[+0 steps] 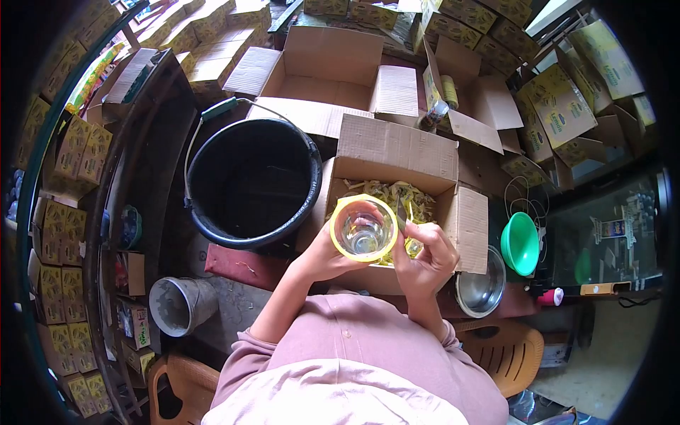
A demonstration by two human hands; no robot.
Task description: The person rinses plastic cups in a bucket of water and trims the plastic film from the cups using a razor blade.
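Note:
My left hand is wrapped round a clear plastic cup with a yellow rim, its open mouth facing up at me. Close by the cup's right side, my right hand pinches a small knife, its thin dark blade pointing away from me. Beneath both hands stands an open cardboard box. Inside it lies a heap of yellowish strips and scraps, partly hidden by the cup and my hands.
Left of the box is a large black bucket with a wire handle. A grey bucket stands lower left. At right are a steel bowl and a green bowl. Further back sits another open carton; yellow printed cartons are stacked around.

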